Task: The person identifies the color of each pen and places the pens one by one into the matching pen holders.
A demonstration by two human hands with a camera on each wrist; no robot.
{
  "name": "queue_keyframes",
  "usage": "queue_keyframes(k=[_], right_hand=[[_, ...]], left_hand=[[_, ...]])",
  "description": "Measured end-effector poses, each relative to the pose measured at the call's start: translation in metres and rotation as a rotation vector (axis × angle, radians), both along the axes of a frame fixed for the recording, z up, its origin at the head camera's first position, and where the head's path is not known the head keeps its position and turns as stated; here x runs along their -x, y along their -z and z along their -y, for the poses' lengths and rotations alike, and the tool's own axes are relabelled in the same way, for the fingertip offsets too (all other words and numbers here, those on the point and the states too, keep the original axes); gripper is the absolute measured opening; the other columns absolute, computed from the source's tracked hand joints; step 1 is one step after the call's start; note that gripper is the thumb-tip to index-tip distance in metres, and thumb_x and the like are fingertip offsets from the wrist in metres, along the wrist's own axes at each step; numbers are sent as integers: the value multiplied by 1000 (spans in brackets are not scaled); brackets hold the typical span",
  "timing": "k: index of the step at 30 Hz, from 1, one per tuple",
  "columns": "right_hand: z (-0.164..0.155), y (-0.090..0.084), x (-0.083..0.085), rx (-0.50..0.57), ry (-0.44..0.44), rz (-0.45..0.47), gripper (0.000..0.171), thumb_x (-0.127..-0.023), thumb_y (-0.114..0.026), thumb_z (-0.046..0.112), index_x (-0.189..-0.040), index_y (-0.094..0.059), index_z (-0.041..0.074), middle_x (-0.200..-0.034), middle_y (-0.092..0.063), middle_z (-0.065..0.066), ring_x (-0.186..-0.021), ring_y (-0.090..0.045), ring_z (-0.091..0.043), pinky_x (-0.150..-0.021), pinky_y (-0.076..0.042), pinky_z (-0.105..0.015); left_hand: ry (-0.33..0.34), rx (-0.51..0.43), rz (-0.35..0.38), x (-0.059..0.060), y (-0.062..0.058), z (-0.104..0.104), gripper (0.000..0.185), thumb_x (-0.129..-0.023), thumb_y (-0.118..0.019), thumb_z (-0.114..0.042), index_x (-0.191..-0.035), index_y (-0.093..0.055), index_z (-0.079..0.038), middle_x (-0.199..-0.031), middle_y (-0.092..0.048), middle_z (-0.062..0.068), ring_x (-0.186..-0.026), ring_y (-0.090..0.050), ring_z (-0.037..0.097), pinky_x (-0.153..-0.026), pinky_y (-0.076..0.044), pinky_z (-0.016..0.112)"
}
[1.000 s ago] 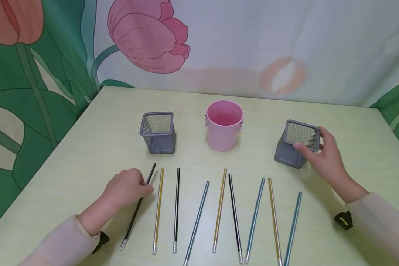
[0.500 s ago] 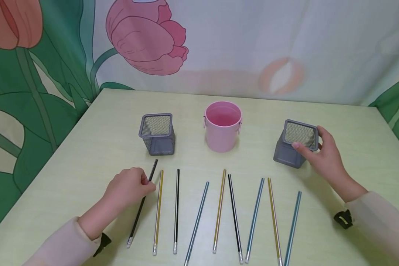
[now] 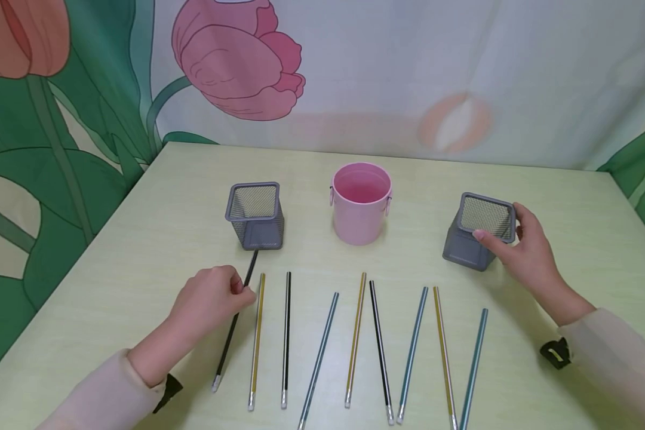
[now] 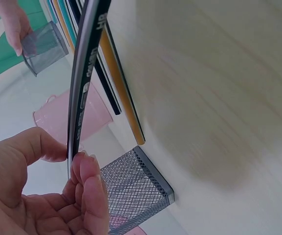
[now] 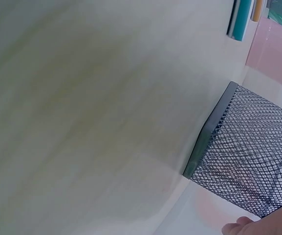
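Observation:
My left hand pinches a black pencil between thumb and fingers, its far tip lifted toward the left grey mesh holder. The left wrist view shows the same black pencil held by my fingertips, with that mesh holder just beyond. My right hand grips the rim of the right grey mesh holder, which is tilted; the right wrist view shows its mesh wall. A pink cup stands between the two holders.
Several pencils lie side by side on the pale green table: a gold one, a black one, a teal one and more toward the right. A flower-printed cloth hangs behind the table.
My left hand has lifted the black pencil and slid it forward, so its tip now reaches the left mesh holder. My right hand stays on the tilted right holder.

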State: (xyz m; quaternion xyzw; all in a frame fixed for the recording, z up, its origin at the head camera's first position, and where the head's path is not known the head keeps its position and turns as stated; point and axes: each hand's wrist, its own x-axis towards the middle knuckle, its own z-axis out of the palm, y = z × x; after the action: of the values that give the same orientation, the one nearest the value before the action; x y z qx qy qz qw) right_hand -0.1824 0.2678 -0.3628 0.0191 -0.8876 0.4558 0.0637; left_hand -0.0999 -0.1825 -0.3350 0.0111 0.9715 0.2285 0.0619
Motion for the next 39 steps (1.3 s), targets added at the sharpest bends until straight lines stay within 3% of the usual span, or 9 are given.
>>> queue_keyframes(k=[6,15,28,39], right_hand=[[-1,1,1,-12,-5,-5,82,-89,-65,33,-147,-20,-4,-147,-29,-28,-138,-23,-42,-114,-15,-55],[2,0,0,-2,12,15,85,-89,-65,35,-149,-17,-2,-150,-25,-27,-141,-18,-41,-115,-14,-56],[1,-4,-3,-12,25,17,86,-89,-64,36,-149,-16,-2,-152,-22,-27,-142,-17,-42,-114,-14,-57],[0,-1,-2,-11,16,15,85,-89,-64,37,-149,-17,-1,-152,-22,-27,-141,-17,-43,-112,-14,-62]], left_hand=[[-7,-6,-21,-1,-3,-2,13,-79,-60,-15,-70,-56,-7,-59,-52,1,-50,-43,14,-44,-32,25],[9,-21,-119,-2,-12,-3,8,-76,-55,-11,-70,-56,-7,-60,-53,1,-50,-42,14,-45,-32,26],[32,-26,-176,-3,-21,-11,6,-77,-59,-10,-73,-59,-5,-64,-56,3,-54,-45,15,-47,-36,26],[29,-127,-244,-4,-22,-15,7,-78,-61,-10,-74,-60,-5,-65,-58,3,-57,-47,14,-50,-38,24]])
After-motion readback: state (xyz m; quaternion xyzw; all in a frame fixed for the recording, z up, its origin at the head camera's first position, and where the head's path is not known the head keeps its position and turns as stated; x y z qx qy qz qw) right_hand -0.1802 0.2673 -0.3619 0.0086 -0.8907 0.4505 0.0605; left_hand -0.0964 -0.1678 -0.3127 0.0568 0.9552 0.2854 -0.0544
